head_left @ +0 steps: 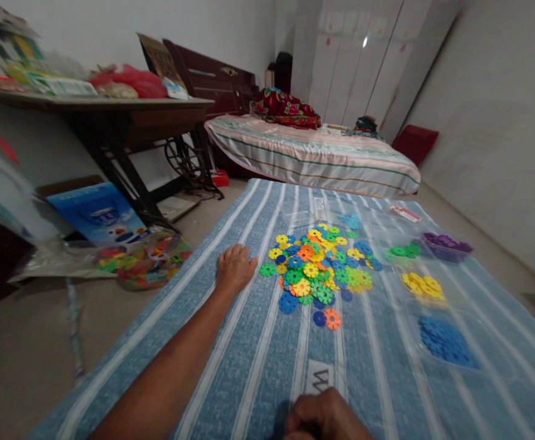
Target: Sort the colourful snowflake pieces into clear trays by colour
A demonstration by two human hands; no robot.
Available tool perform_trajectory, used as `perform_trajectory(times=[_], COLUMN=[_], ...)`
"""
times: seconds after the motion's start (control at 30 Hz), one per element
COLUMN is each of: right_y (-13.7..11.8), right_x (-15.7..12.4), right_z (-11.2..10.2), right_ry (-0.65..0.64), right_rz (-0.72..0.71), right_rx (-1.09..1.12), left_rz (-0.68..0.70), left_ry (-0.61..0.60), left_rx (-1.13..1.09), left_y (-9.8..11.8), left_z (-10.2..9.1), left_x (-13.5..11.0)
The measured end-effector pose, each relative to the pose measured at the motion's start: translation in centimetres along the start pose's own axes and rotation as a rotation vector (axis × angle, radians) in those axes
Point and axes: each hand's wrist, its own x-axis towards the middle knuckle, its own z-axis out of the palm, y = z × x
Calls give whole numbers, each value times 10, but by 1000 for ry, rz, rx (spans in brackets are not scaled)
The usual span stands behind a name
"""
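A heap of flat plastic snowflake discs (318, 264) in yellow, green, blue and orange lies on a blue striped mat (230, 360). My left hand (234, 267) rests palm down on the mat just left of the heap, fingers curled under and holding nothing that I can see. My right hand (324, 417) sits at the bottom edge, fingers closed in a loose fist; what is inside it, if anything, is hidden. To the right lie sorted groups: green discs (403, 251), purple discs (447, 243), yellow discs (423, 285) and blue discs (446, 342).
A clear bag of mixed discs (145, 264) lies on the floor left of the mat, beside a blue box (97, 214). A dark table (111, 116) stands at the left, a bed (313, 156) beyond the mat, and a white wardrobe (363, 55) behind it.
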Motion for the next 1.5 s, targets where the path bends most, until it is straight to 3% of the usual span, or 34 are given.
perform_trajectory(times=[0.07,0.27,0.5,0.73,0.93,1.33,1.5], right_y=[-12,-35,-44,-48,-55,-62,-55], right_x=[2,26,63,87,98,101,99], right_z=[-13,-58,-89,-94,-91,-91,-92], right_ry=[24,376,544,612,569,613,659], right_rz=[-47,-168,-191,68,251,258,181], right_rx=[-14,-250,-486,-869,-997,-894,-853], left_rz=[-2,0,106,211,319,457,458], left_ry=[-1,-1,80,116,82,121,128], left_rx=[-13,-66,-212,-381,-403,-393,-411], left_y=[0,-3,-4,-1,3,-1,-4], left_z=[0,3,15,19,16,29,33], left_x=[0,-1,-6,-9,-10,-5,-3])
